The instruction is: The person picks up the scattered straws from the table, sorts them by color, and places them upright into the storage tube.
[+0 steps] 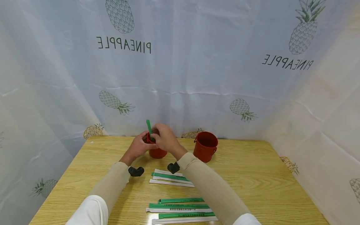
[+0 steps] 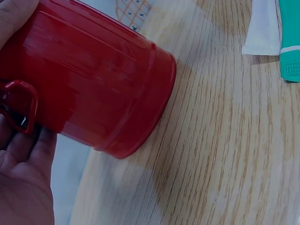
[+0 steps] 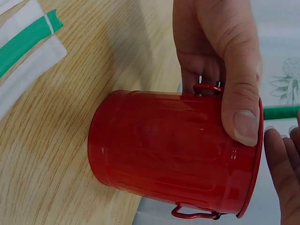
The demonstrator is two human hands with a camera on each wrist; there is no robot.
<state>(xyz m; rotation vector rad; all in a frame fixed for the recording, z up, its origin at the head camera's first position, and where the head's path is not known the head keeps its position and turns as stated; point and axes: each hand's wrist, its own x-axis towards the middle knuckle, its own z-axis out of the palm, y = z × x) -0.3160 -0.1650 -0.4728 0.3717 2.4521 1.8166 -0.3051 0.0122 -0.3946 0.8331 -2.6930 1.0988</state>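
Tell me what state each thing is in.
Left glossy red cylindrical bucket: upright, left hand gripping it.
Slim green wrapped stick: tilted, partly inside that bucket, right hand beside it.
Right glossy red cylindrical bucket: upright, uncovered.
Slim green and white wrapped sticks: lying flat, two groups.

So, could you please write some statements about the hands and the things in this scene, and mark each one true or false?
1. The left hand holds a red bucket. True.
2. The other red bucket lies on its side. False: it stands upright.
3. A green stick packet rises above the rim of the held bucket. True.
4. All stick packets lying on the table are green. False: white stick packets lie there too.
5. The right hand touches the other red bucket. False: it is at the mouth of the held bucket, by the green stick packet.
6. The cloth behind the table shows printed pineapples. True.
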